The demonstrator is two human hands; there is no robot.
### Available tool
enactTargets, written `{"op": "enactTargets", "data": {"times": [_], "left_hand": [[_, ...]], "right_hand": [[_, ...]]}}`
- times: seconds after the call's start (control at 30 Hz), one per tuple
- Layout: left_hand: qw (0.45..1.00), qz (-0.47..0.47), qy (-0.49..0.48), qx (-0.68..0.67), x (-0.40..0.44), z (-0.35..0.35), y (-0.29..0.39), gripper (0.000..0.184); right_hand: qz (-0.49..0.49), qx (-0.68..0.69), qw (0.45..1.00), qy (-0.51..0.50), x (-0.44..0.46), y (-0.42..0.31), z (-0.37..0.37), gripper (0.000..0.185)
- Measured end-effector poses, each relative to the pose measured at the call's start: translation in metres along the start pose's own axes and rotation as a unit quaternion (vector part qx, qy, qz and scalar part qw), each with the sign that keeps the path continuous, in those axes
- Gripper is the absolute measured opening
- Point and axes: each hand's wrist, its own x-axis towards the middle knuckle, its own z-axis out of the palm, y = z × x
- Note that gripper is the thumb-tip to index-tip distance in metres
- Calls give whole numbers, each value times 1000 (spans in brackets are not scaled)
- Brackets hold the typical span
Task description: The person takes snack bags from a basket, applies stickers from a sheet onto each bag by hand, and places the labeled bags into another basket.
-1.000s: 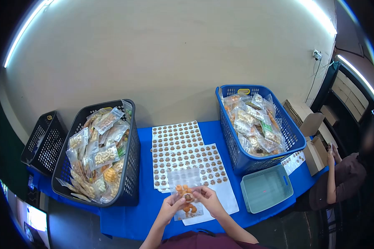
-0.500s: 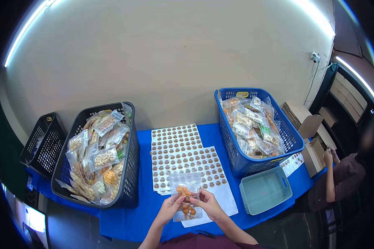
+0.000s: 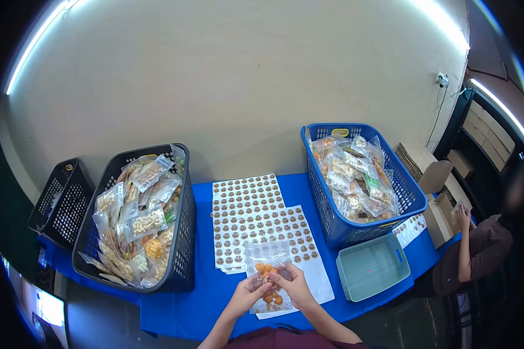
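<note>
Both hands are clamped on one clear zip bag (image 3: 264,269) of orange, ball-like pieces, held upright over the near middle of the tabletop (image 3: 209,311). Left hand (image 3: 243,298) grips its left edge, right hand (image 3: 297,289) its right edge. Thumbs meet on the front face; the other fingers are largely hidden behind.

Change over the last half second: bag sits slightly farther right, and the thumbs draw closer together. A round brown label between them, plainer a moment ago, is now mostly covered. Reads as pressing or smoothing on the label; whether it lies flat, cannot tell. Bag not released.

Behind the bag, partly overlapped by it: near label sheet (image 3: 294,230), with bare backing at its near end, lying over the far label sheet (image 3: 247,192).

Left: black basket (image 3: 184,238) heaped with filled bags; a smaller black basket (image 3: 64,203) farther left. Right: blue basket (image 3: 358,231), also heaped; grey-green tray (image 3: 375,279) nearer. Baskets look unchanged.

Far right: co-worker (image 3: 477,256) by a cardboard box (image 3: 438,221), hand raised, holding something clear, too small to identify.
</note>
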Motion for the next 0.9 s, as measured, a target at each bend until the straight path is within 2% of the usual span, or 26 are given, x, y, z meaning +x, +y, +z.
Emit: {"op": "enactTargets", "data": {"times": [0.27, 0.33, 0.37, 0.53, 0.63, 0.67, 0.7, 0.77, 0.87, 0.9], "left_hand": [[999, -18, -17, 25, -4, -11, -8, 38], [999, -12, 43, -4, -5, -8, -9, 35], [997, -8, 73, -18, -6, -6, -9, 34], [995, 27, 99, -3, 0, -6, -13, 27], [995, 35, 98, -2, -1, -7, -16, 28], [995, 45, 92, -9, 2, -3, -15, 29], [992, 79, 94, 4, 4, 0, -17, 32], [997, 17, 69, -19, 4, -1, -17, 34], [998, -3, 58, 27, 12, 4, -30, 37], [999, -7, 54, 6, 12, 7, -28, 37]], "right_hand": [[24, 22, 999, -30, 0, 5, -7, 19], [40, 56, 998, -15, -1, 1, -3, 20], [25, 27, 999, -22, -1, 2, -3, 22], [-44, -126, 989, -67, -5, -6, 2, 29], [-13, -110, 992, -65, -3, 3, -2, 31], [-41, -126, 990, -53, -3, 11, -6, 29], [-31, -104, 993, -48, -7, 8, -7, 29], [1, -50, 997, -63, -9, 8, -19, 30], [7, -14, 999, -30, -20, 3, -28, 33], [-8, -27, 1000, -12, -26, -1, -27, 33]]}}
